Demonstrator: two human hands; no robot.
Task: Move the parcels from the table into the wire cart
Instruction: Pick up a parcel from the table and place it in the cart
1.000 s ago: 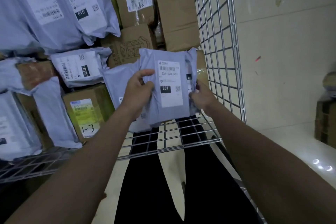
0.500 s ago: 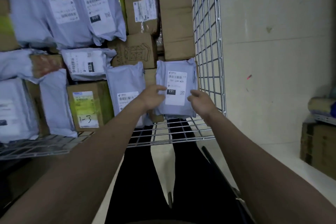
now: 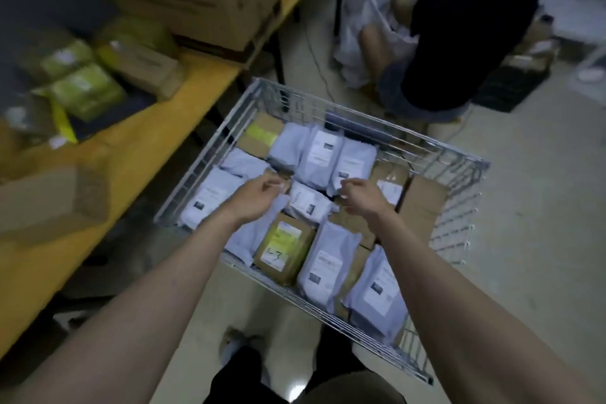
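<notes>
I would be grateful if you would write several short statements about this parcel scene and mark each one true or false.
1. The wire cart holds both grey mailer bags and brown boxes. True.
2. The left hand grips a large brown box. False: both it and the right hand hover above the cart with loosely curled fingers, holding nothing.
3. The yellow table stands to the left of the cart. True.
4. The box marked 1-3 lies on the table. False: it lies in the cart, near its close edge.
5. Another person crouches beyond the cart. True.

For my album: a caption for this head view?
Both hands, left and right, hover empty over a parcel-filled wire cart.
</notes>
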